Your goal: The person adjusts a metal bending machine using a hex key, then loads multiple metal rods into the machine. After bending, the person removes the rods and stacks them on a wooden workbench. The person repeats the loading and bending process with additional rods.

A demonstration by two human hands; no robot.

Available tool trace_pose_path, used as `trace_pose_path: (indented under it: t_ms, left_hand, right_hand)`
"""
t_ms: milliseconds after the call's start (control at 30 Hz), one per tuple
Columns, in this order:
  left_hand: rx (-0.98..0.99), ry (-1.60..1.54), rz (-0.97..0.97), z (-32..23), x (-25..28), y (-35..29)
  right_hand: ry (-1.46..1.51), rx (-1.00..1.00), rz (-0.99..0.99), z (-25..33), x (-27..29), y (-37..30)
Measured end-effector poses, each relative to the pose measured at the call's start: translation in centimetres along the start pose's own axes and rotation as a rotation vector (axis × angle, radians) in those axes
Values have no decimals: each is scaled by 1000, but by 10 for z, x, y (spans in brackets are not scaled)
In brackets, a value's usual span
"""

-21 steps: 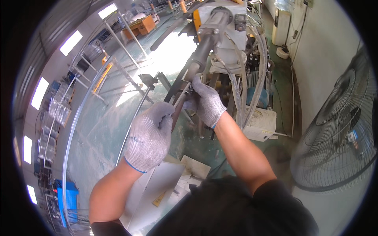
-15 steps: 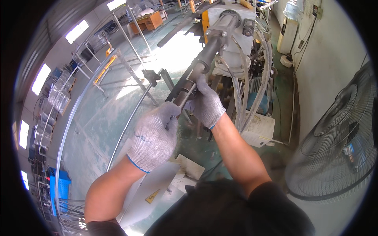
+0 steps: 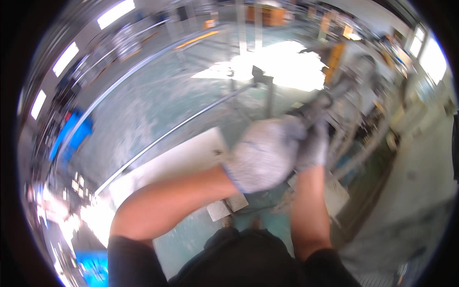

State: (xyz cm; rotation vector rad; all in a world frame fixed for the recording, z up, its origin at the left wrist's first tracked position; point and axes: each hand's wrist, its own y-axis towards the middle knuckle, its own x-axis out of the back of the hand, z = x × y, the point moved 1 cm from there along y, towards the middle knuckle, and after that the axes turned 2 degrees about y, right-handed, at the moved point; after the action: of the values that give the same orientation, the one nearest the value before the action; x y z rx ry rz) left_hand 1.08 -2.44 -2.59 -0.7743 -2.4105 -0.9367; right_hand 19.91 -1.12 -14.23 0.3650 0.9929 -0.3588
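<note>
A blurred dark machine shaft (image 3: 315, 106) slants toward me from the machine head (image 3: 363, 71) at the upper right. My left hand (image 3: 263, 155), in a whitish knitted work glove with a blue cuff edge, is closed at the shaft's near end. Whatever lies inside its fingers is hidden. Just to its right, my right hand (image 3: 313, 146) in a matching glove is against the underside of the shaft. Its fingers are smeared by motion and partly covered by the left glove.
A long metal rail (image 3: 177, 128) runs diagonally on the left, ending at a dark bracket (image 3: 260, 75). Below it lies a pale panel (image 3: 172, 160). Thick hoses (image 3: 366, 155) hang from the machine. Blue bins (image 3: 76, 136) stand far left; a wall (image 3: 420, 153) borders the right.
My view has swung left, so the machine and both hands appear farther right. The gloves now overlap closely, and the thin rod seen between them earlier is no longer distinguishable.
</note>
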Motion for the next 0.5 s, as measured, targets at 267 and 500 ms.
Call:
trace_pose_path:
  t_ms: [267,500]
  left_hand:
    - [-282,-256,-246,-55,67,-75]
    - [309,-559,-740,-31,225,-304]
  right_hand:
    - [-381,157,-152,-11,29,-41]
    - [-789,104,-349,-116,24,-162]
